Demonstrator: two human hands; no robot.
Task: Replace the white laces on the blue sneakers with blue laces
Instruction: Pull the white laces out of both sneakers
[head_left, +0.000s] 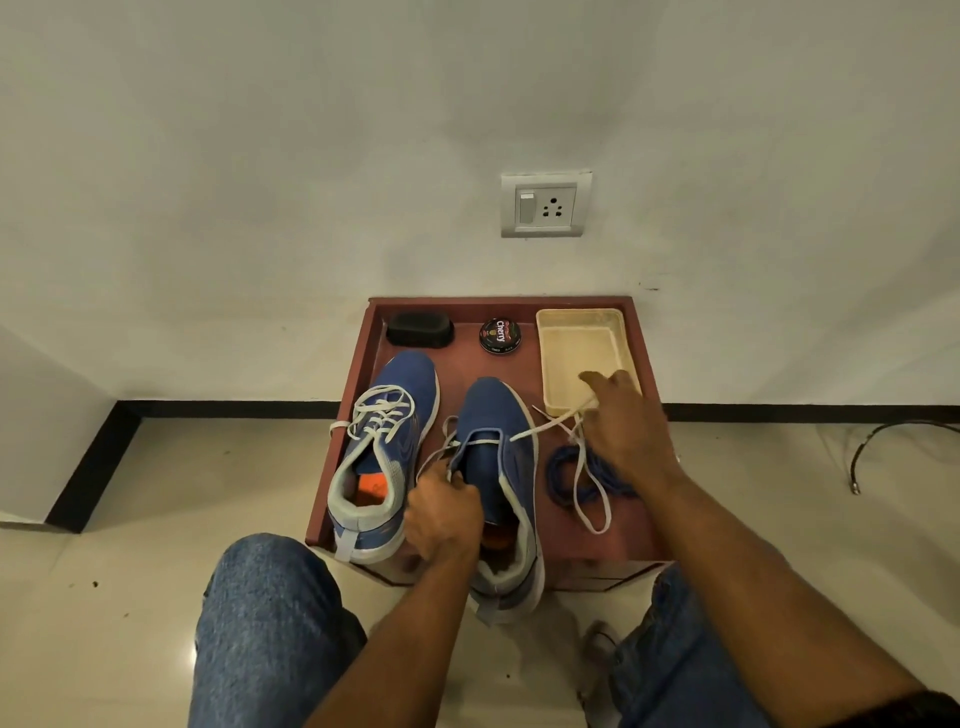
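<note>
Nearby: brush (420, 329), polish tin (500, 336), cream tray (584, 353); blue laces (563, 475) beside R hand (626, 426)

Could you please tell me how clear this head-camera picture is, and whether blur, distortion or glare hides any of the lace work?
Head view: wide-angle bend curves the skirting line; warm, dim, even light; a soft sheen on the floor tiles, no harsh glare; the right hand pulling the white lace is slightly motion-blurred; the left hand, both sneakers and the polish tin read sharply.
</note>
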